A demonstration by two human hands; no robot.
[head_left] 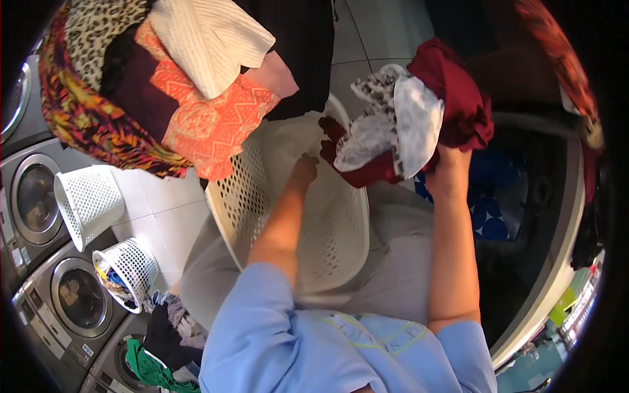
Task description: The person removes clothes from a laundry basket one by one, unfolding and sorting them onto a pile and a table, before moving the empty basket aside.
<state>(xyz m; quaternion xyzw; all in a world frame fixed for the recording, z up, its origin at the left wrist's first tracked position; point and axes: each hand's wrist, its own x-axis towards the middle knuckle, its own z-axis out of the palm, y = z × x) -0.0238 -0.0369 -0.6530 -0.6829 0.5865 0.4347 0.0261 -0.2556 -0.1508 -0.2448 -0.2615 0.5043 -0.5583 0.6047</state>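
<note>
My right hand (452, 173) is closed around a bundle of clothes, held up at the right side of the laundry basket. A dark red garment (458, 98) and a white garment with dark patterned parts (416, 118) are bunched together in it. Part of the dark red cloth hangs over the basket's rim. Inside the white perforated laundry basket (327, 255), which stands between my knees, is my left hand (304, 170). Its fingers look curled near the hanging red cloth. Whatever they grip, if anything, is too small to make out.
Piled clothes (216, 124) overhang the basket's far left side. Front-loading machines (39, 196) line the left. A white basket (95, 200) and another holding clothes (131, 268) lie on the tiled floor. More clothes (170, 334) are at lower left. A white-edged frame (557, 262) curves along the right.
</note>
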